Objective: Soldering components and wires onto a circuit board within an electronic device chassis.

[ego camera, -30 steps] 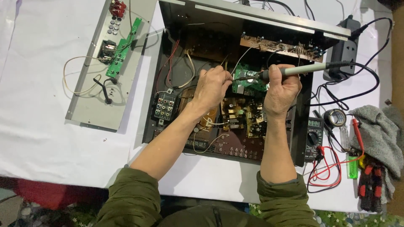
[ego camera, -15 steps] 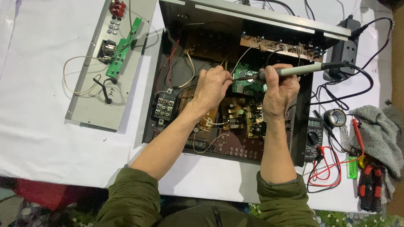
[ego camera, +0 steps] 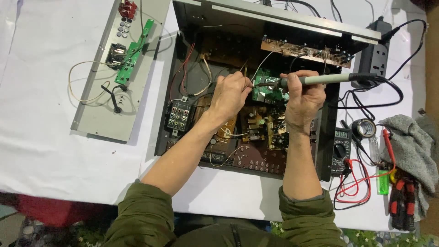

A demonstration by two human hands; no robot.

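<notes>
a white-covered table (ego camera: pixel 41 151) is seen from above, and most of its middle is taken up by an opened black electronics chassis (ego camera: pixel 183 82) with its cover off and its boards laid bare. to the left of it a detached grey panel (ego camera: pixel 98 114) is laid flat, with a narrow green strip board (ego camera: pixel 132 52) and loose wires on it, well apart from the hands. on the right a grey cloth (ego camera: pixel 409 144), a black power strip (ego camera: pixel 372 57), a multimeter (ego camera: pixel 340 151) with red leads, and a small green lighter (ego camera: pixel 383 183) are spread near the table edge.

inside the chassis a small green circuit board (ego camera: pixel 267 91) is being worked on. a grey-handled soldering iron (ego camera: pixel 320 80) is clenched in the right hand (ego camera: pixel 304 98), and its tip is brought to the left edge of that board. the left hand (ego camera: pixel 231 93) is closed in a pinch just beside the tip; something thin seems to be gripped, perhaps a wire or solder, but what it is cannot be told.

as a judgement, the work is midway: the case is opened and the panel removed, a joint is in hand, and reassembly is not yet begun.
</notes>
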